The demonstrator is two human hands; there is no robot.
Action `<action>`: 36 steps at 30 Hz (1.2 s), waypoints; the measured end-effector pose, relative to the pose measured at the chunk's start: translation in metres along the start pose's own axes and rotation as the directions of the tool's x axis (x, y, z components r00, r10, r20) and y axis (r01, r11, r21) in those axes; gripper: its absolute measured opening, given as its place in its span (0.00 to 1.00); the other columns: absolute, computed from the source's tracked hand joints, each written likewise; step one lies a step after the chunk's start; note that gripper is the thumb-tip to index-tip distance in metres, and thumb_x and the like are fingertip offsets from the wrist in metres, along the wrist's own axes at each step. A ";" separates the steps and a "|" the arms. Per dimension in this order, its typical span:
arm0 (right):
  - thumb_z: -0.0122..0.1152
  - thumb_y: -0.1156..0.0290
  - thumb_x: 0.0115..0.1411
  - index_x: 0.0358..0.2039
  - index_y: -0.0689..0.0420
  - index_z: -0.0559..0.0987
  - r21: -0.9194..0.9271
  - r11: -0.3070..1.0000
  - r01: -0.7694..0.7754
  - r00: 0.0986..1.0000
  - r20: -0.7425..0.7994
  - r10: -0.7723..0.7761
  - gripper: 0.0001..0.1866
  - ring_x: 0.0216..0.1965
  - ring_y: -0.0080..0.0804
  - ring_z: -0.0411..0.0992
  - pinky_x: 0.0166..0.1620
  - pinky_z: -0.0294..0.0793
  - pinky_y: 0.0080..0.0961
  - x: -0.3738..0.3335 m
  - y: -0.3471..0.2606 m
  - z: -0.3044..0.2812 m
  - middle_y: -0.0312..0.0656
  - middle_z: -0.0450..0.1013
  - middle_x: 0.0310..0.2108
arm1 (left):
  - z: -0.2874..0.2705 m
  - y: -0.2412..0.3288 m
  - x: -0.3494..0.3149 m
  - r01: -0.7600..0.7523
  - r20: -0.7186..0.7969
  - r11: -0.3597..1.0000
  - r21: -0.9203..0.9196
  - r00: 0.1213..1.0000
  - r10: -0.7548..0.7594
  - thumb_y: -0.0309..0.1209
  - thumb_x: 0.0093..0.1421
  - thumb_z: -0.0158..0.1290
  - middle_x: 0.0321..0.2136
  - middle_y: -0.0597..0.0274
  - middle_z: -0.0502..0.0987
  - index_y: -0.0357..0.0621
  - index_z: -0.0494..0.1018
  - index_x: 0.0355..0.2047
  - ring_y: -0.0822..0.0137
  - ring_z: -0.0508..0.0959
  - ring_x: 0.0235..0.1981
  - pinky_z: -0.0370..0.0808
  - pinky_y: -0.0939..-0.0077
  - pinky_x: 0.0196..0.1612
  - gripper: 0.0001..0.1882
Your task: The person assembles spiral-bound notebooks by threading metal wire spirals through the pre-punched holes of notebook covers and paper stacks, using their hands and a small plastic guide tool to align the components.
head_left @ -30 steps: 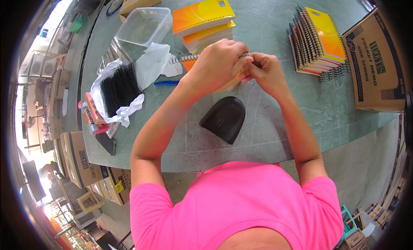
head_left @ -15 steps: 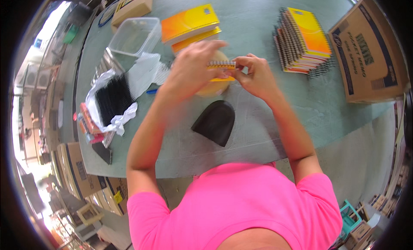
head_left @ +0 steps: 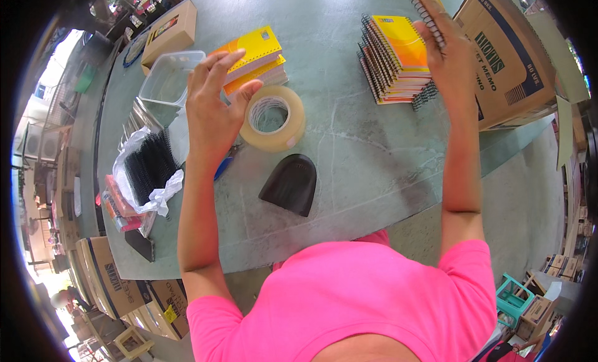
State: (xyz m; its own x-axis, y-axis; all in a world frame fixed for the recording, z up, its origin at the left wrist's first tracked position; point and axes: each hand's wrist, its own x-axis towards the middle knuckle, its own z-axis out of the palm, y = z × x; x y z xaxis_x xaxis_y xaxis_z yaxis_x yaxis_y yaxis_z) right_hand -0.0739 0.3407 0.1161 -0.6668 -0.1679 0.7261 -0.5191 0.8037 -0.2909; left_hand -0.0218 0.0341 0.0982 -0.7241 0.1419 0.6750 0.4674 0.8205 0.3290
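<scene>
My right hand (head_left: pixel 448 47) is closed on a spiral notebook (head_left: pixel 425 14) with a yellow cover, raised above the right side of the table. Just left of it stands a stack of yellow-orange spiral notebooks (head_left: pixel 402 41), their coils showing at the edges. My left hand (head_left: pixel 215 103) is empty, fingers apart, in front of a pile of yellow pads (head_left: pixel 255 47) with punched edges and no coils. Beside that hand lies a big roll of clear tape (head_left: pixel 294 122). Nearer to me rests a dark, half-round block (head_left: pixel 289 186).
A cardboard box (head_left: pixel 511 63) stands on the right, another box (head_left: pixel 171 35) at the back left. A clear plastic tub (head_left: pixel 165 78) sits beyond black coils (head_left: pixel 149 166) on crumpled white paper. Something blue (head_left: pixel 223 167) lies by my left forearm. The table's front edge (head_left: pixel 249 268) runs before me.
My right hand has carried the notebook from above the tape roll to the far right. My left hand has let go of it, moved left and opened. The tape roll now shows fully.
</scene>
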 end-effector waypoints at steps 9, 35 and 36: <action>0.42 0.60 0.63 0.56 0.59 0.65 -0.510 0.857 0.081 0.987 0.164 0.004 0.24 0.59 0.43 0.61 0.60 0.57 0.40 -0.049 0.027 0.062 0.47 0.64 0.56 | 0.029 -0.013 -0.025 0.008 0.143 1.000 -0.001 0.990 -0.008 0.29 0.48 0.61 0.44 0.55 0.72 0.46 0.74 0.42 0.55 0.71 0.45 0.66 0.65 0.50 0.19; 0.57 0.52 0.56 0.57 0.55 0.65 -0.202 0.964 0.175 0.981 0.119 -0.153 0.32 0.63 0.44 0.53 0.61 0.53 0.40 -0.025 -0.006 0.036 0.47 0.61 0.58 | 0.024 -0.082 0.032 0.027 0.379 0.978 0.206 0.919 -0.106 0.32 0.53 0.53 0.29 0.51 0.77 0.42 0.76 0.37 0.54 0.76 0.35 0.72 0.65 0.38 0.12; 0.59 0.53 0.54 0.56 0.55 0.65 -0.040 0.985 0.166 0.979 0.125 -0.160 0.32 0.62 0.45 0.54 0.61 0.54 0.40 -0.020 -0.020 0.035 0.47 0.61 0.58 | 0.019 -0.082 0.034 0.066 0.422 0.980 0.190 0.895 -0.143 0.32 0.53 0.53 0.29 0.51 0.77 0.42 0.76 0.37 0.53 0.76 0.35 0.73 0.65 0.37 0.12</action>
State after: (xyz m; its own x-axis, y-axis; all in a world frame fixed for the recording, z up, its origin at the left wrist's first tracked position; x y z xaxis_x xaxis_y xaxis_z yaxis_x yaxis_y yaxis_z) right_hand -0.0687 0.3081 0.0860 -0.6364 -0.3643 0.6799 -0.6012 0.7865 -0.1413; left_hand -0.0949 -0.0181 0.0817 -0.9290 0.2438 0.2786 0.3135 0.9183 0.2416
